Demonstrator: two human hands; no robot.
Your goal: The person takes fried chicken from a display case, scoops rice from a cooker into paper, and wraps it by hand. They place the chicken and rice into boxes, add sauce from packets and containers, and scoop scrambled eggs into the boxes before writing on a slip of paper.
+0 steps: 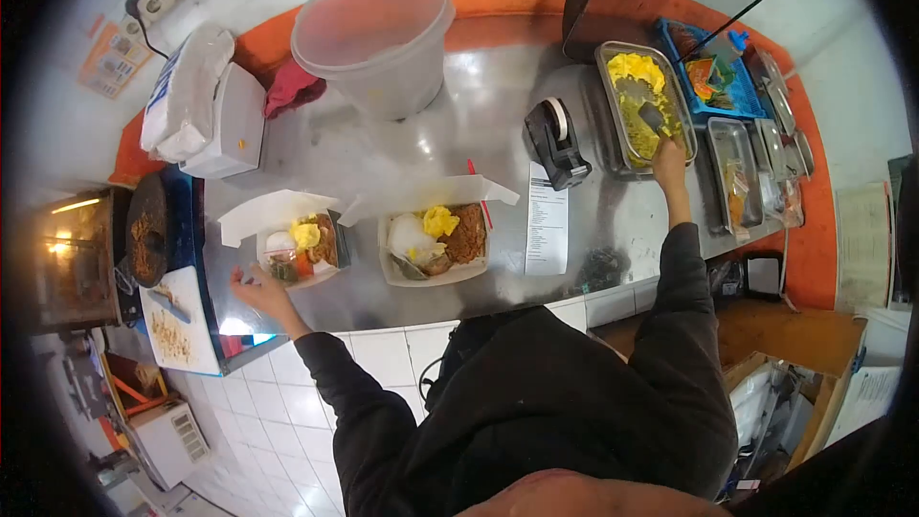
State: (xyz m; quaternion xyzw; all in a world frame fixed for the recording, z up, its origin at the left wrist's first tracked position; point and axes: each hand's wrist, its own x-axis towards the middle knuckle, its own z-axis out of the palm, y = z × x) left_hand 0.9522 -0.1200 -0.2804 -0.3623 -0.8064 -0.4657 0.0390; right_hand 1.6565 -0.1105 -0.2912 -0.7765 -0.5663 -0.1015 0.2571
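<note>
My right hand (669, 159) is closed round the handle of a serving spoon (652, 117), whose dark head rests in a metal tray (610, 84). Yellow scrambled egg (636, 68) is heaped at the tray's far end, with greenish-yellow food below. At the table's left front, my left hand (258, 291) has its fingers apart beside an open paper food box (321, 275). That box holds rice, egg and a small packet. A second open box (438, 277) contains rice, yellow egg and reddish-brown food.
Between boxes and tray lie a printed receipt (547, 230) and a black tape dispenser (557, 144). A clear bucket (373, 48) stands behind. To the right are a blue basket (735, 96) and another metal tray (733, 144). A knife (170, 303) lies on a cutting board (182, 333) at left.
</note>
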